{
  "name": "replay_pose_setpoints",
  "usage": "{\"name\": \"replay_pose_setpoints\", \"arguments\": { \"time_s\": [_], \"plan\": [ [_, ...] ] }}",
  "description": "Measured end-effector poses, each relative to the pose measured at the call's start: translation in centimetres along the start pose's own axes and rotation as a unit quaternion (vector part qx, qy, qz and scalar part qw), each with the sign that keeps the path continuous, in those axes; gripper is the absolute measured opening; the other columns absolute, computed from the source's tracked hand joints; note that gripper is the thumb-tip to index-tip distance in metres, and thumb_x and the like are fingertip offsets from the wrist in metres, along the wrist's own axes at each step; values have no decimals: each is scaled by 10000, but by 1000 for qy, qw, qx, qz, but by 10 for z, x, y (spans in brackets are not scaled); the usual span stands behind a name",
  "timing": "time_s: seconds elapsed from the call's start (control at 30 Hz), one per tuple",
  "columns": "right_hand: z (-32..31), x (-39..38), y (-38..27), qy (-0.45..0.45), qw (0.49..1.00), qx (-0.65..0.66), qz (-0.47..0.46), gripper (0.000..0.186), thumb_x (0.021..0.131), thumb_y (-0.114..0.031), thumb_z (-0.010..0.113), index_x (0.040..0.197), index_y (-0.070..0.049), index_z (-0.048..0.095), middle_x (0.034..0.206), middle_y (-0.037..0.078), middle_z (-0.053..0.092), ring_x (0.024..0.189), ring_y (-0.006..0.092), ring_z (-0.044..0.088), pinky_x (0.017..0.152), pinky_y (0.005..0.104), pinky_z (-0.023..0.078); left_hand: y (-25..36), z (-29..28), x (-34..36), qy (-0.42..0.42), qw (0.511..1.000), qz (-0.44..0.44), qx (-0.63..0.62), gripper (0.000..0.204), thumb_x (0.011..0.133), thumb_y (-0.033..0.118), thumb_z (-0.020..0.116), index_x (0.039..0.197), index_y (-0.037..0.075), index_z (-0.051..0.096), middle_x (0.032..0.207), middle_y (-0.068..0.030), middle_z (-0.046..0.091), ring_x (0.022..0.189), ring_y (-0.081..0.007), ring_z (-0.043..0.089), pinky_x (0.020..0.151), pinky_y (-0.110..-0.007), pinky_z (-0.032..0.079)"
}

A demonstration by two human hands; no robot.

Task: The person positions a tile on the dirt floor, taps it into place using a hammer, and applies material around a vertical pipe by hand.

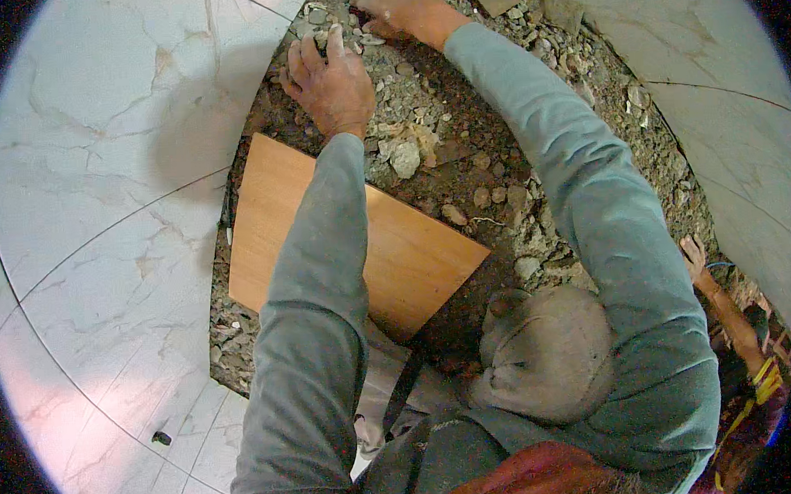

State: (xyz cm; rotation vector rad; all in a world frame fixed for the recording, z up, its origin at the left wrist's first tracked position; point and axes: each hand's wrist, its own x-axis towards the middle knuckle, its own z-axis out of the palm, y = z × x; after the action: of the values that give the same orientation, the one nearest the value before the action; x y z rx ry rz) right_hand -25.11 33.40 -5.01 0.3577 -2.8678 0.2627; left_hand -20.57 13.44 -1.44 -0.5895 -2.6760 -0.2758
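Observation:
Both my arms, in grey-green sleeves, reach forward over a strip of broken rubble (429,111). My left hand (332,87) is dusty, with its fingers spread and bent at the near-left edge of the stones; I see nothing held in it. Farther off and to the right, my right hand (410,12) rests low against the rubble, fingers apart and pointing left. Its fingertips are partly lost among the stones. Under my left forearm lies a flat wood-coloured board (423,254), tilted on the dirt. A pale chunk of rubble (404,157) sits just beyond the board.
Pale marbled tiles (96,173) border the rubble on the left, and more tiles (720,131) on the right. My bent knee (549,355) is close below the board. Another person's hand (694,258) rests at the right edge, below a dark red and yellow sleeve.

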Motion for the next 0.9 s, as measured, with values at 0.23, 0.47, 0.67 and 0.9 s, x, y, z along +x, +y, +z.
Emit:
{"name": "replay_pose_setpoints", "arguments": {
  "time_s": [0.23,0.47,0.67,0.9],
  "plan": [
    [-9,-9,10,-49,997,59,25,371,928,-390,646,1211,-152,668,1039,162,738,978,371,724,828,542,567,-1,2,1,21,1000,6,5,386,962,286,628,1343,229,639,1425,-115,511,1416,-337,384,1118,-645,313],
    [-86,-41,51,-273,950,146,31,357,966,-377,623,1210,-122,673,1083,120,733,1044,315,693,891,475,554,-3,2,2,25,1000,0,-5,381,956,277,633,1334,234,644,1397,-106,555,1400,-335,414,1120,-646,306],
    [-206,-107,33,-507,815,280,20,421,979,-427,660,1202,-70,671,1121,111,746,963,340,708,847,469,568,-4,5,-1,21,1000,-8,-10,419,937,279,652,1354,245,640,1438,-117,532,1407,-343,407,1139,-633,285],
    [-73,-28,29,70,987,-137,-45,321,950,-226,570,1196,-23,594,801,149,682,789,333,656,662,472,492,-3,4,0,39,999,-5,2,399,931,285,660,1329,257,671,1424,-112,555,1394,-351,427,1119,-629,332]
  ]
}}
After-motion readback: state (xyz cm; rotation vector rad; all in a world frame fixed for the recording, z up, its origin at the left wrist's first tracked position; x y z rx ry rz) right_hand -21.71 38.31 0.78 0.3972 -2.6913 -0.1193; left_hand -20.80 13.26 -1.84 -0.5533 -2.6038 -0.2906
